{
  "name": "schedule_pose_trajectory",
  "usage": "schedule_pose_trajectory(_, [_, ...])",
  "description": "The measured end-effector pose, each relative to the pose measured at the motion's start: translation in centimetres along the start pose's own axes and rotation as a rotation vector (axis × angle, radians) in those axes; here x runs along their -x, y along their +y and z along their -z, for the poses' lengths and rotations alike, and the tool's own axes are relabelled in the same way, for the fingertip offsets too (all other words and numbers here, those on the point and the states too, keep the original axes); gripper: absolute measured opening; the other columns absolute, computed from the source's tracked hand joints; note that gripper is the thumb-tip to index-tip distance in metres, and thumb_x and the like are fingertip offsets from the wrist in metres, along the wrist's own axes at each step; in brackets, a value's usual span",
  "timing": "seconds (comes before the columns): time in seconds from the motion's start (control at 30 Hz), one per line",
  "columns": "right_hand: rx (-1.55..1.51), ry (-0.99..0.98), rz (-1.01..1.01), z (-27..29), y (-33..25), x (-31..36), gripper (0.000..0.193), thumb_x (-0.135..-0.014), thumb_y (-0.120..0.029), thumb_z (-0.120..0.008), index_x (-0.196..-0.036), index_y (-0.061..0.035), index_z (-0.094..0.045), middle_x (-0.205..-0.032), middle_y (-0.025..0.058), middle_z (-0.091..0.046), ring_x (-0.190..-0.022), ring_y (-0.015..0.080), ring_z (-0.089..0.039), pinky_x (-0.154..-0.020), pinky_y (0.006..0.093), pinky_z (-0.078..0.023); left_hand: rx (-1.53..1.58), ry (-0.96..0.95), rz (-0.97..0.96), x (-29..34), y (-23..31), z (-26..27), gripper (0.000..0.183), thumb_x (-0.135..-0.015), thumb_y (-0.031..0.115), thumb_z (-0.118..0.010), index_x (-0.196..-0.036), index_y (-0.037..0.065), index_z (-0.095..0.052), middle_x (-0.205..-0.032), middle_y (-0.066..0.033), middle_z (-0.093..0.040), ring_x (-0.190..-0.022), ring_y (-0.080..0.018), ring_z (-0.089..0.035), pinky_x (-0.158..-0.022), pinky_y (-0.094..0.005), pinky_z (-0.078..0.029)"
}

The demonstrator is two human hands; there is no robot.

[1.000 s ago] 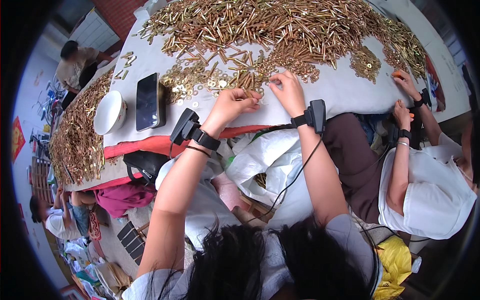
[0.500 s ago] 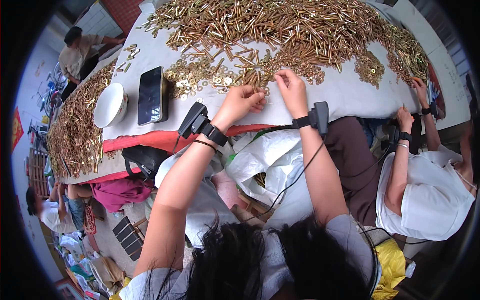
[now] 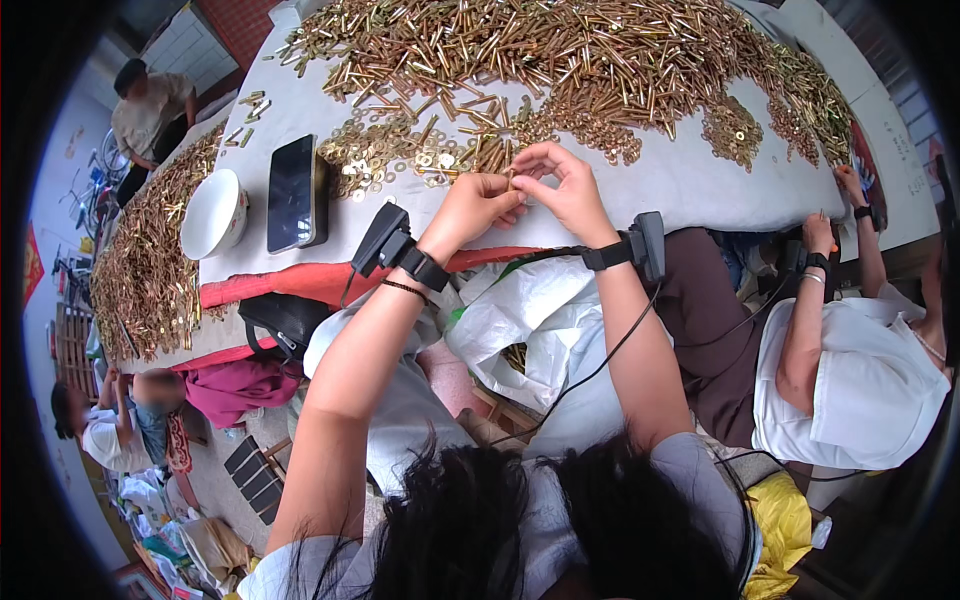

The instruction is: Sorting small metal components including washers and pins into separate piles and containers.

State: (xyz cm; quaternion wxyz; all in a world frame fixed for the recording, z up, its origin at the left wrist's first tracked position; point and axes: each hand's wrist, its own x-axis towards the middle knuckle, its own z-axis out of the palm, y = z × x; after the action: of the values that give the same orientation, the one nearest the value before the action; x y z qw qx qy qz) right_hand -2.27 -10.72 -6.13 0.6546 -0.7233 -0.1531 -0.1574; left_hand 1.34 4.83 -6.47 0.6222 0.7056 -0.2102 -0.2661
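Note:
My left hand (image 3: 476, 210) and my right hand (image 3: 562, 192) meet at the near side of the table, fingertips pinched together. Whatever small piece sits between them is mostly hidden by the fingers. Just beyond lies a small cluster of brass-coloured metal rods (image 3: 492, 155). Flat washers (image 3: 375, 148) are spread to the left of it, and small nuts or rings (image 3: 605, 140) are strewn to the right. Behind these, a big heap of gold-coloured metal rods (image 3: 540, 45) covers the far part of the table.
A white bowl (image 3: 212, 215) and a dark phone (image 3: 292, 195) stand on the pale tabletop (image 3: 690, 195) at left. Another washer pile (image 3: 735, 135) lies at right. Below the edge hangs an open white plastic bag (image 3: 520, 320). A co-worker in white (image 3: 850, 380) sits at right; others are at left.
My right hand has moved left and down from the pile of small rings to my left hand, and their fingertips now touch. My left hand has stayed nearly in place.

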Motion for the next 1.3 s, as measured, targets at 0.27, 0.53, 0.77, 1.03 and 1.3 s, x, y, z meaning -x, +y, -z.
schedule_pose_trajectory(0.27, [0.218,0.251,-0.204,3.6,3.9,-1.2,0.018,-0.076,-0.01,-0.061,-0.092,-0.0041,-0.059,-0.085,0.0051,-0.06,-0.075,0.0127,-0.054,-0.066,0.0264,-0.044,-0.085,0.026,-0.026,0.7,0.6,-0.2,0.017,-0.081,0.012,-0.059,-0.088,-0.003,-0.061,-0.07,-0.0024,-0.06,-0.059,-0.0066,-0.055,-0.055,-0.0206,-0.047])
schedule_pose_trajectory(0.53, [0.934,0.2,0.02,2.5,5.1,-2.0,0.013,-0.069,-0.011,-0.063,-0.082,-0.01,-0.063,-0.083,0.0066,-0.054,-0.084,0.0245,-0.048,-0.077,0.0346,-0.039,0.03,-0.019,0.018,1.0,0.8,-0.6,0.019,-0.081,0.011,-0.058,-0.093,-0.004,-0.059,-0.073,-0.0037,-0.06,-0.062,-0.0078,-0.056,-0.059,-0.022,-0.048])
schedule_pose_trajectory(0.77, [1.045,0.068,0.193,2.5,4.8,-2.1,0.01,-0.07,-0.006,-0.059,-0.079,-0.0083,-0.061,-0.08,0.0047,-0.054,-0.082,0.025,-0.049,-0.074,0.036,-0.04,0.062,-0.006,-0.008,0.8,0.8,-0.6,0.019,-0.083,0.009,-0.053,-0.096,-0.005,-0.058,-0.079,-0.0066,-0.062,-0.07,-0.0105,-0.059,-0.064,-0.0228,-0.05])
schedule_pose_trajectory(1.03, [-0.142,0.113,-0.138,1.5,2.1,-1.9,0.02,-0.077,0.001,-0.058,-0.096,0.0014,-0.057,-0.086,0.0044,-0.061,-0.074,0.0087,-0.058,-0.066,0.0208,-0.046,0.001,0.025,-0.011,0.8,1.1,-0.3,0.021,-0.084,0.008,-0.052,-0.099,-0.005,-0.058,-0.078,-0.0068,-0.063,-0.066,-0.0097,-0.059,-0.063,-0.0222,-0.049])
schedule_pose_trajectory(1.3, [-0.167,0.035,-0.111,0.3,-1.2,-0.5,0.013,-0.079,0.0,-0.056,-0.092,0.0011,-0.059,-0.087,0.0037,-0.059,-0.076,0.0088,-0.056,-0.068,0.0212,-0.046,-0.023,0.024,-0.03,0.9,1.3,-0.5,0.016,-0.084,0.011,-0.055,-0.091,-0.003,-0.061,-0.076,-0.0041,-0.063,-0.064,-0.0065,-0.056,-0.061,-0.0202,-0.048])
